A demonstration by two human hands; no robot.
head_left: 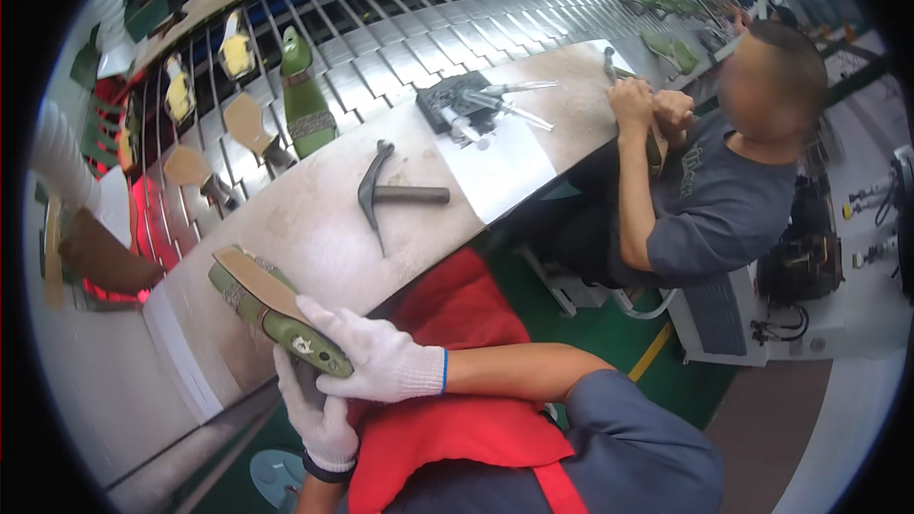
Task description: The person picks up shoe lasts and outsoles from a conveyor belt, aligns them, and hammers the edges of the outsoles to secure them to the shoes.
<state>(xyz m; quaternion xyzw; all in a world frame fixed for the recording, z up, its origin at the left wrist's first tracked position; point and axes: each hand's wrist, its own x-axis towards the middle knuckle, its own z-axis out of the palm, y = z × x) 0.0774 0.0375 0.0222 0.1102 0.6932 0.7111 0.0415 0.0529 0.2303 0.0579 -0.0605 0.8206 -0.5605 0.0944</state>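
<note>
Green shoe [271,309] clamped in both gloved hands, left hand [319,414], right hand [376,357].

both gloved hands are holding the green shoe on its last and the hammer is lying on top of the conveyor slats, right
Not quite. The hammer lies on the workbench, not on the conveyor slats; the head view shows it flat on the pale benchtop, apart from both hands. The rest stands: the left hand and right hand, both in white gloves, hold the green shoe on its last.
</note>
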